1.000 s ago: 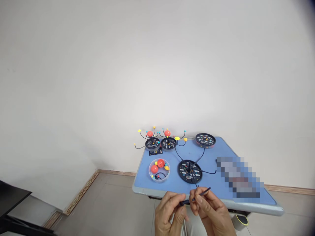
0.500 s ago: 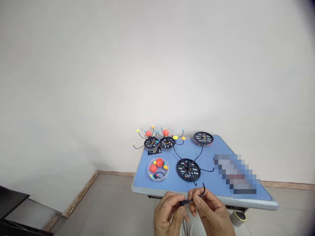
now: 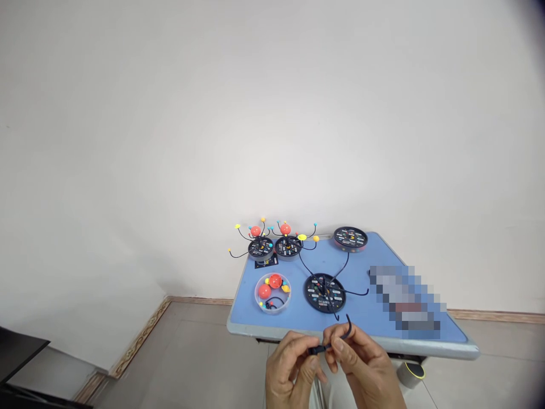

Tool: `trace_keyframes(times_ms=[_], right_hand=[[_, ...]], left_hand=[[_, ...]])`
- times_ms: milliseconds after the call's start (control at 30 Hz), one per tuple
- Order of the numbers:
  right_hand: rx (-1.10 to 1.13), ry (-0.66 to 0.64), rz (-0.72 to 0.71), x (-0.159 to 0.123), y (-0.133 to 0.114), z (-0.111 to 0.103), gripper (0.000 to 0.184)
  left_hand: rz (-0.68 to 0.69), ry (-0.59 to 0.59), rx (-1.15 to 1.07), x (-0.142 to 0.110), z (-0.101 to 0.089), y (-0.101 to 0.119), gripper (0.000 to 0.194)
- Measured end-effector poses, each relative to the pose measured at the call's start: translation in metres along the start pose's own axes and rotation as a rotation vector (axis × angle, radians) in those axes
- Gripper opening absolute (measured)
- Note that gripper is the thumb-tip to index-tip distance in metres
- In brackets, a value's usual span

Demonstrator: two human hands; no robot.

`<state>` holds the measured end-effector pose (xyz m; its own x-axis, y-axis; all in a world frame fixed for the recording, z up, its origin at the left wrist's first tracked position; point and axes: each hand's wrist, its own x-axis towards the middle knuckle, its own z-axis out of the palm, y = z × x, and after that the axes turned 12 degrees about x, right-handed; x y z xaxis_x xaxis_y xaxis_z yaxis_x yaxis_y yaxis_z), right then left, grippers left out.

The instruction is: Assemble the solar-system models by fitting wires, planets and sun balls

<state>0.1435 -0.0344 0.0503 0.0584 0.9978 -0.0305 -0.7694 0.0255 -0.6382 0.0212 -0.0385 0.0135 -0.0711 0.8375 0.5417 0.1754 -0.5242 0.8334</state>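
My left hand (image 3: 292, 366) and my right hand (image 3: 357, 363) meet at the table's near edge, both pinching a thin black wire (image 3: 336, 341). The wire has a thicker dark end at the left hand, and its right tip curves upward past my right fingers. Just beyond the hands lies a black round base (image 3: 324, 293) with several black wires rising from its centre. A clear round tub (image 3: 272, 293) to its left holds two red balls, small yellow pieces and a black wire.
The blue table (image 3: 361, 312) has a grey rim. Two black bases with red balls and curved wires (image 3: 260, 247) stand at the back, beside a flat black disc (image 3: 350, 238). A pixelated patch (image 3: 404, 298) covers the right side. Walls rise behind the table.
The wire's right end, straight a second ago, now curves upward. My hands stay close together, and the view has shifted slightly.
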Motion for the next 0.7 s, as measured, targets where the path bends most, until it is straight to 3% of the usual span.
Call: trace_keyframes(times_ms=[333,700], right_hand=[[-0.123,-0.022,-0.108,0.0012,0.0009,-0.0034,0.028],[-0.117,-0.035,-0.084,0.0038,0.0018,-0.0068,0.029]], left_hand=[[0.036,0.033,0.098,0.0029,-0.0015,0.0044,0.017],[0.077,0.067,0.103,0.0041,-0.0003,0.003,0.021]])
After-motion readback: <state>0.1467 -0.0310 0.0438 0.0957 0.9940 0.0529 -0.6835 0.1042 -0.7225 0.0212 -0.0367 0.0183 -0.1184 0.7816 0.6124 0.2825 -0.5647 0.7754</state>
